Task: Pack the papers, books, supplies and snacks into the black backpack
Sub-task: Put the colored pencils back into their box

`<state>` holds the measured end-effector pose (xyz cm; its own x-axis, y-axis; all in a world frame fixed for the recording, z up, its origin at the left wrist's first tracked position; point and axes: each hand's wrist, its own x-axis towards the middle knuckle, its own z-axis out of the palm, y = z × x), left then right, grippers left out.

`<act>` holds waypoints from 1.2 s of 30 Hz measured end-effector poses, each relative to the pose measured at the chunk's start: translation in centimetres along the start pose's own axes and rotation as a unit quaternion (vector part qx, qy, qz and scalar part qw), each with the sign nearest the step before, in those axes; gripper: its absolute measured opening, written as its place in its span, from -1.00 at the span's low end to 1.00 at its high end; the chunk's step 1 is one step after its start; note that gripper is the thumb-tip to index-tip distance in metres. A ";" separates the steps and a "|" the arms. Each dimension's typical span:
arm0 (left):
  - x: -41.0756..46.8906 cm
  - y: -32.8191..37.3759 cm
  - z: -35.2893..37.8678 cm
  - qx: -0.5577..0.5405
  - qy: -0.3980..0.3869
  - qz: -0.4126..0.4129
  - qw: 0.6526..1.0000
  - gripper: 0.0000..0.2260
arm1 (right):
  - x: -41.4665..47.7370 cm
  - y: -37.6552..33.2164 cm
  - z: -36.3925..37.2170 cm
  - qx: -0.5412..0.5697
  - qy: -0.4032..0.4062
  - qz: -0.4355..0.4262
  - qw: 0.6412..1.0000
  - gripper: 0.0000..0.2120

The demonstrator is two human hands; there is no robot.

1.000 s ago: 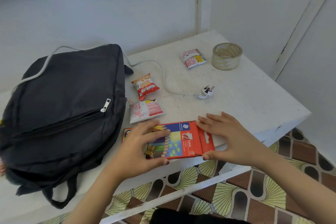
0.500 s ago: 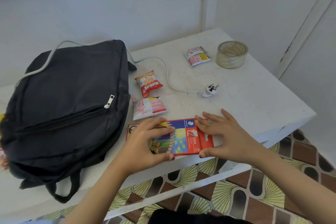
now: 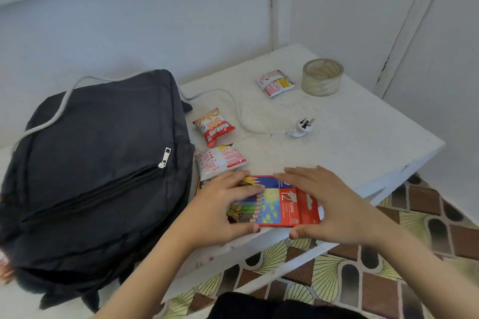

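A black backpack (image 3: 98, 176) lies flat on the left of the white table (image 3: 350, 142), its front zip closed. A red and blue coloured-pencil box (image 3: 282, 204) lies at the table's near edge, just right of the backpack. My left hand (image 3: 220, 212) covers the box's left half, fingers on top and thumb at the near edge. My right hand (image 3: 337, 204) holds the right end the same way. Three snack packets lie on the table: one orange-red (image 3: 213, 127), one white-red (image 3: 220, 159) beside the backpack, and one farther back (image 3: 276, 83).
A roll of clear tape (image 3: 322, 76) stands at the back right near the wall. A white cable with a plug (image 3: 302, 128) runs from over the backpack across the table's middle. Patterned floor tiles show beyond the table's near and right edges.
Both hands have stayed on the pencil box. My right fingers have slid a little further left along its far edge. The view has shifted slightly.
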<state>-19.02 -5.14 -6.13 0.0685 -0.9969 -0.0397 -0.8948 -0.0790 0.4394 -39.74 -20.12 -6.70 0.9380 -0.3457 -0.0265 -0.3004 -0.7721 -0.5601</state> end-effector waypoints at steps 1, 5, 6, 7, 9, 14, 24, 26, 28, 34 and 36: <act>-0.1 -0.2 -0.3 0.020 -0.001 0.018 1.000 -0.41 | -0.1 -0.4 0.5 -0.008 0.013 0.006 1.000 -0.22; -1.6 -0.7 -1.8 0.013 0.026 0.076 0.997 -0.54 | -0.8 -2.2 1.9 -0.009 0.086 0.056 0.995 -0.28; -2.4 -1.0 -2.2 0.013 0.036 0.091 0.995 -0.58 | -1.0 -2.7 2.3 -0.008 0.099 0.069 0.993 -0.27; -3.2 -1.5 -2.5 0.028 0.046 0.112 0.992 -0.62 | -1.3 -3.2 2.7 -0.013 0.109 0.083 0.990 -0.26; -4.8 -2.4 -3.2 0.076 0.066 0.158 0.982 -0.69 | -1.6 -4.4 3.6 -0.023 0.131 0.113 0.985 -0.24; -8.9 -5.2 -5.6 0.112 0.098 0.194 0.970 -0.71 | -2.3 -7.2 5.5 -0.028 0.189 0.200 0.961 -0.20; -12.9 -10.0 -9.9 0.271 0.080 0.173 0.944 -0.50 | -1.9 -13.0 10.0 -0.095 0.294 0.324 0.894 -0.18; -12.8 -10.0 -10.8 0.297 0.105 0.173 0.933 -0.56 | -1.4 -14.2 10.9 -0.106 0.319 0.347 0.875 -0.22; -12.9 -9.7 -11.5 0.319 0.141 0.170 0.922 -0.63 | -0.8 -15.4 11.5 -0.094 0.334 0.375 0.859 -0.29; -14.7 -9.1 -11.0 0.390 0.209 0.060 0.895 -0.75 | 0.5 -17.2 13.1 -0.089 0.367 0.430 0.820 -0.35; -14.8 -9.8 -10.1 0.397 0.186 0.020 0.898 -0.65 | 0.7 -17.4 13.3 -0.091 0.372 0.439 0.813 -0.36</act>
<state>-6.84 10.36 -0.73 0.0398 -0.9432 0.3299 -0.9222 -0.1618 -0.3512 -31.52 0.17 -8.01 0.0051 -0.9807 0.1956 -0.8818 -0.0966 -0.4617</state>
